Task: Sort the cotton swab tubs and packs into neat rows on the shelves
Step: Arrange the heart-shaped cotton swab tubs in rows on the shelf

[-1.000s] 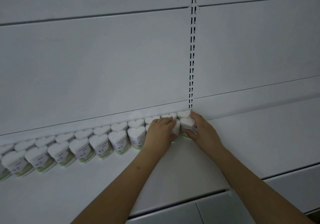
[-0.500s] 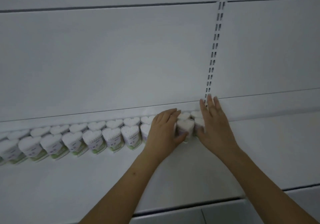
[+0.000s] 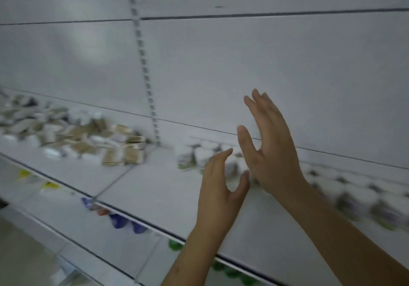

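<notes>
Head view: left hand [image 3: 218,193], right hand [image 3: 269,144] grips apart, empty; tubs [image 3: 194,158] blurred, orientation unclear.

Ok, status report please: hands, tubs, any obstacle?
Left hand open, right hand open, both empty. Tub row along shelf back, blurred. Loose packs heaped left. No obstacle seen.

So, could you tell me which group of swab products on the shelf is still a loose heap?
The packs left of the slotted upright; the tubs on the right stand in rows.
</notes>
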A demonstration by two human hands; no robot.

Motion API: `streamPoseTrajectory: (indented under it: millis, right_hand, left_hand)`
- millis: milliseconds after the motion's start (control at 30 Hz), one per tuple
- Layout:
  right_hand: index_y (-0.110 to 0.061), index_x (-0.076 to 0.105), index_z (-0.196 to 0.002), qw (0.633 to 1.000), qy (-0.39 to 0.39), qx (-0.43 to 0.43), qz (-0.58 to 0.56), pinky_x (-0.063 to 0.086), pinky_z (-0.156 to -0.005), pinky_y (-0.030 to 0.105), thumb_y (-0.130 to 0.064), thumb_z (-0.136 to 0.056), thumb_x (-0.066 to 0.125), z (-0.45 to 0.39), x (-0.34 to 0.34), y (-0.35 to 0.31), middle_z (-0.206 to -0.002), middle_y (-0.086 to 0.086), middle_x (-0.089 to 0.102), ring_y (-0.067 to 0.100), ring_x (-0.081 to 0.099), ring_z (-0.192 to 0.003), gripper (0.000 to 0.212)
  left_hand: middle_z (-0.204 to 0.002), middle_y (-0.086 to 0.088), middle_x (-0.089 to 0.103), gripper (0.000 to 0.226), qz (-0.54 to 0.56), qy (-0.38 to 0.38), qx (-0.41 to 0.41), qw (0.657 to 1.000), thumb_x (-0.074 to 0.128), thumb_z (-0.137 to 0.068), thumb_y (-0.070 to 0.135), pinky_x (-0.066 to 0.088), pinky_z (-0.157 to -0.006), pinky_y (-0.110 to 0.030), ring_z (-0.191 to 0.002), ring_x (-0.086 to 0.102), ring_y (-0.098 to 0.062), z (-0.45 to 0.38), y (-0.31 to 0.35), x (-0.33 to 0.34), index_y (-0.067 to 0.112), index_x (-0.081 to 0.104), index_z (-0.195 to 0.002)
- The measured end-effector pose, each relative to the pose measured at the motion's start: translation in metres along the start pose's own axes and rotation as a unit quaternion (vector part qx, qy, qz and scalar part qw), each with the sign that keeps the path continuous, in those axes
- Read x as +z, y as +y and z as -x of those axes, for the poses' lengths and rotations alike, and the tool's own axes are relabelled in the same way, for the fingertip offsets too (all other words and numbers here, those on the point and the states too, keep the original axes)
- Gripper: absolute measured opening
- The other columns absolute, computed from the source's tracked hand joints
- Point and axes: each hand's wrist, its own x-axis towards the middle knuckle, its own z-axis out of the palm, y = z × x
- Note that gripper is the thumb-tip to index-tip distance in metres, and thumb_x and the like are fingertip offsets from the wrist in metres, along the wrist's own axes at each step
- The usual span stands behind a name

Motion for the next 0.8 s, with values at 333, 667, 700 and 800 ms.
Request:
streamPoseTrajectory:
  millis: [333,667,700,800]
  right_hand:
    - [-0.023,0.033,-0.154,0.981,-0.091,-0.052,-0.161,0.017,-0.118,0.022,-0.047,-0.102,0.036,-0.119,0.246,-0.193,-0.163,-0.010,0.023,0.002,0.016,-0.149,0.057]
    - [-0.021,0.034,-0.153,0.942,-0.161,-0.170,-0.241,0.024,-0.121,0.040,-0.047,-0.102,0.036,-0.152,0.423,-0.335,-0.163,-0.002,0.024,0.013,0.017,-0.151,0.057]
    - [-0.021,0.034,-0.153,0.937,-0.169,-0.176,-0.249,0.025,-0.121,0.041,-0.047,-0.102,0.035,-0.153,0.439,-0.346,-0.163,-0.002,0.024,0.013,0.018,-0.151,0.058]
    - [-0.019,0.033,-0.153,0.924,-0.191,-0.191,-0.272,0.023,-0.121,0.040,-0.049,-0.101,0.034,-0.164,0.488,-0.379,-0.163,-0.001,0.024,0.013,0.018,-0.150,0.060]
  left_hand:
    - [-0.129,0.023,0.049,0.045,-0.073,0.097,-0.091,0.988,0.062,-0.092,0.041,0.037,-0.102,-0.014,-0.125,0.046,0.002,-0.061,-0.142,-0.254,0.037,0.048,-0.134]
    - [-0.130,0.020,0.047,0.045,-0.147,0.212,-0.184,0.949,0.061,-0.094,0.041,0.031,-0.094,-0.001,-0.124,0.044,0.005,-0.044,-0.231,-0.425,0.033,0.050,-0.137]
    - [-0.130,0.020,0.048,0.045,-0.154,0.223,-0.187,0.944,0.061,-0.094,0.041,0.032,-0.095,-0.002,-0.125,0.044,0.005,-0.044,-0.240,-0.440,0.033,0.050,-0.137]
    - [-0.128,0.022,0.049,0.042,-0.165,0.256,-0.203,0.931,0.063,-0.094,0.040,0.034,-0.099,-0.007,-0.124,0.045,0.005,-0.048,-0.273,-0.481,0.035,0.051,-0.134]
